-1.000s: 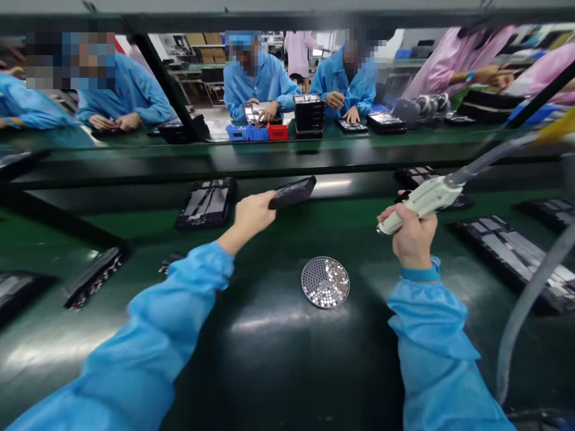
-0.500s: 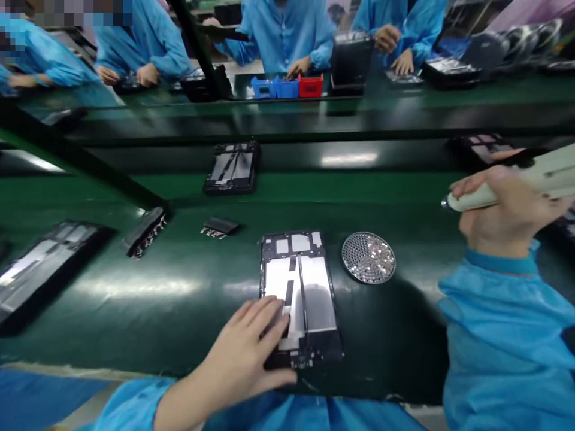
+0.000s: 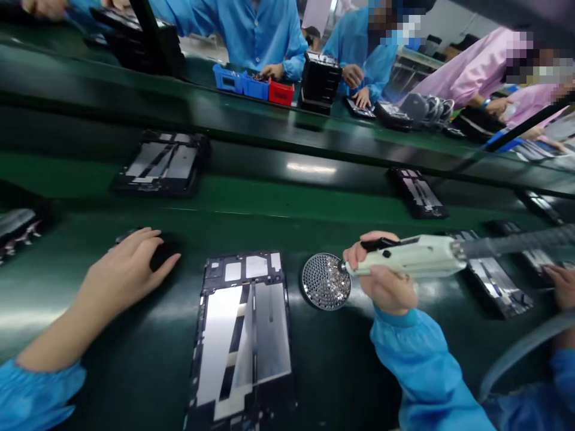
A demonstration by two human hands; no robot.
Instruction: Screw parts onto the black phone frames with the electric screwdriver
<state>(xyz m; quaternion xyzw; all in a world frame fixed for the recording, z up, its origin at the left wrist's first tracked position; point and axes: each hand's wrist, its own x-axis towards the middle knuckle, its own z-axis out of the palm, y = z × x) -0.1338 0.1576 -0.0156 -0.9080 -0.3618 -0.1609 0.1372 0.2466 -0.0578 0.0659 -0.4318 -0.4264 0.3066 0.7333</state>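
A flat tablet frame (image 3: 245,335) with silvery panels lies on the dark green bench right in front of me. My left hand (image 3: 128,269) rests to its left, fingers curled over a small black part (image 3: 162,252) on the bench. My right hand (image 3: 381,278) grips a cream electric screwdriver (image 3: 411,256), held level with its tip over the round perforated screw tray (image 3: 326,280) just right of the frame. A grey hose runs off the screwdriver to the right.
More tablet frames (image 3: 164,160) lie on the belt beyond, another (image 3: 417,191) to the right. Blue and red bins (image 3: 254,85) and a black tray stack (image 3: 320,81) stand on the far bench, where people in blue and pink coats work. Another person's hand (image 3: 561,284) shows at the right edge.
My left hand has left the tablet frame and moved left onto the small black part. My right hand has brought the screwdriver in and down to the screw tray.
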